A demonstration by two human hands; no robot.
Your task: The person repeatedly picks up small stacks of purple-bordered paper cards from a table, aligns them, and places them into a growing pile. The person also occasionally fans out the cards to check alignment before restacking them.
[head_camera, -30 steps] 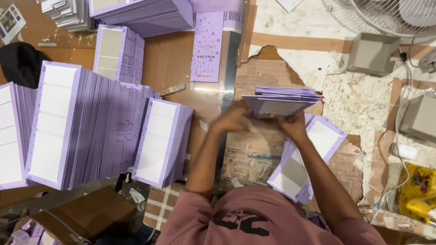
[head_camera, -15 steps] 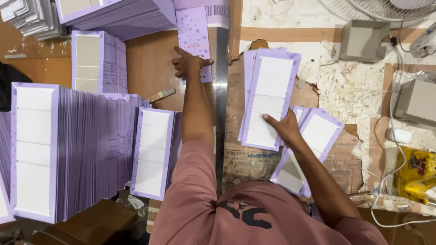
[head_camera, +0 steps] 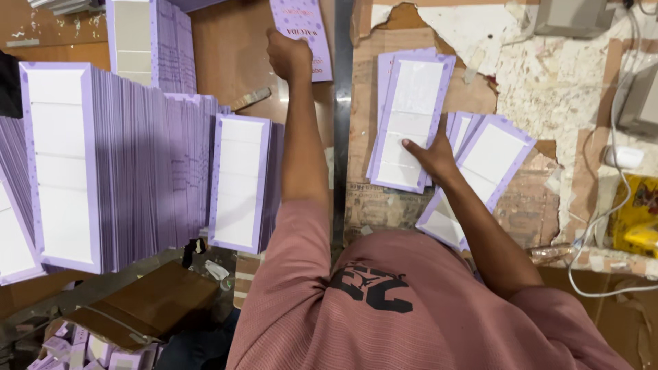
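Lilac card stack [head_camera: 410,123]: small pile of flat purple-bordered cards with white panels, lying on the desk [head_camera: 541,89] just right of the metal ruler [head_camera: 342,123].
Right hand [head_camera: 430,154]: fingers spread flat, pressing on the stack's near end; nothing gripped.
Fanned lilac cards [head_camera: 490,164]: just right of the stack, partly under the right wrist.
Left hand [head_camera: 288,56]: across the ruler from the stack, closed on the near edge of a dotted purple card [head_camera: 301,27].
Short upright bundle of cards [head_camera: 241,181]: left of the ruler, beside the left forearm.
Tall bundles [head_camera: 116,164]: farther left.
Brown cardboard box [head_camera: 147,305]: below those bundles.
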